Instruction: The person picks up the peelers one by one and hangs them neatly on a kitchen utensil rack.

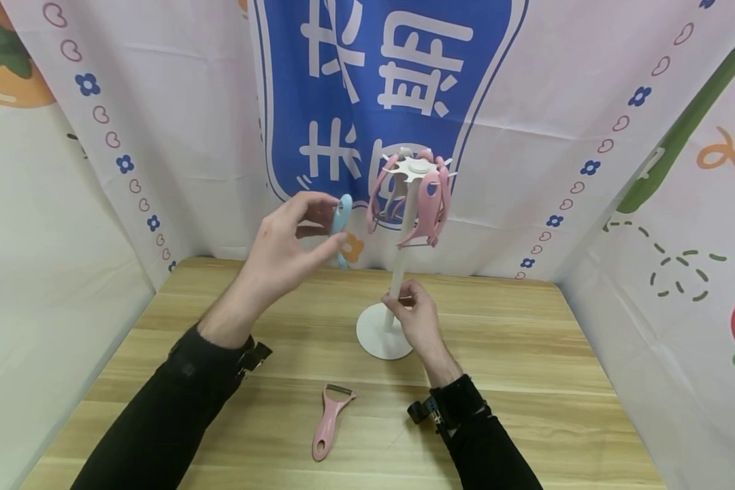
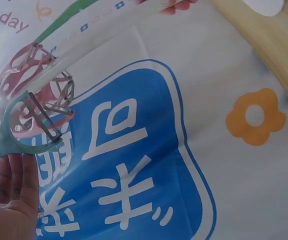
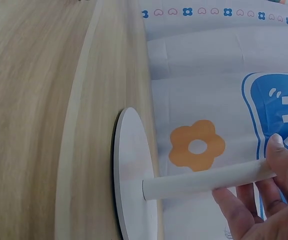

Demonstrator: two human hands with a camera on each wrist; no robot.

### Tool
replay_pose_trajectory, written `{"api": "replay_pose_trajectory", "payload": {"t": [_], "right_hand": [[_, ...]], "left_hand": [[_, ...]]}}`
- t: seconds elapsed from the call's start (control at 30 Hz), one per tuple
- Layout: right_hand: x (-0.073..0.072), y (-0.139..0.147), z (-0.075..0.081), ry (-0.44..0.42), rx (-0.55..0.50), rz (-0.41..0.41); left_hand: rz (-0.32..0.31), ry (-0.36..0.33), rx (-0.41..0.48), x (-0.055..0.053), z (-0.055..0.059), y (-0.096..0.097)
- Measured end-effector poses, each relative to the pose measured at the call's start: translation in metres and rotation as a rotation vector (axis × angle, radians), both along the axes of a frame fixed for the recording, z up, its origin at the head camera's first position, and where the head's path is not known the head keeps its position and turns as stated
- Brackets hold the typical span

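My left hand (image 1: pixel 284 241) pinches a light blue peeler (image 1: pixel 341 216) between thumb and fingers, in the air left of the rack's top. In the left wrist view the blue peeler (image 2: pixel 21 145) shows its metal blade and forked head. Lower down, my right hand (image 1: pixel 418 316) grips the pole of a white hanging rack (image 1: pixel 398 272) just above its round base (image 1: pixel 373 333). The right wrist view shows thumb and fingers around the white pole (image 3: pixel 199 183). Several pink peelers (image 1: pixel 429 207) hang from the hooks of the rack's top disc (image 1: pixel 418 168).
A pink peeler (image 1: pixel 327 422) lies on the wooden table (image 1: pixel 502 340) at the front, between the forearms, blade end pointing away. Behind the table's back edge hangs a printed white cloth (image 1: pixel 508 170) with a blue sign; more cloth closes both sides.
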State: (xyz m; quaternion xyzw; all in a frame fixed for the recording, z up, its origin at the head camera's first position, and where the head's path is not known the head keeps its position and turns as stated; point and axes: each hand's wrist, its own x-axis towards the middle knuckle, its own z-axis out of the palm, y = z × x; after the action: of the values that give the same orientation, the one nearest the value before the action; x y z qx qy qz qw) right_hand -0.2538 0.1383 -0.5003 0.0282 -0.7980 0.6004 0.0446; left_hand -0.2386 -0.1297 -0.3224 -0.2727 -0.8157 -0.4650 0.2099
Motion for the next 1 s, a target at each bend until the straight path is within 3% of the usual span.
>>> {"api": "replay_pose_trajectory", "payload": {"t": [0.3,0.57,1.0], "right_hand": [[-0.001,0.002,0.002,0.027,0.015,0.032],[-0.001,0.004,0.004,0.036,0.025,0.061],[-0.002,0.004,0.003,0.054,0.025,0.072]], "left_hand": [[0.010,0.002,0.063,-0.013,0.017,0.019],[0.015,0.000,0.070,-0.020,0.026,0.029],[-0.044,0.089,0.056,-0.008,0.029,0.057]]}}
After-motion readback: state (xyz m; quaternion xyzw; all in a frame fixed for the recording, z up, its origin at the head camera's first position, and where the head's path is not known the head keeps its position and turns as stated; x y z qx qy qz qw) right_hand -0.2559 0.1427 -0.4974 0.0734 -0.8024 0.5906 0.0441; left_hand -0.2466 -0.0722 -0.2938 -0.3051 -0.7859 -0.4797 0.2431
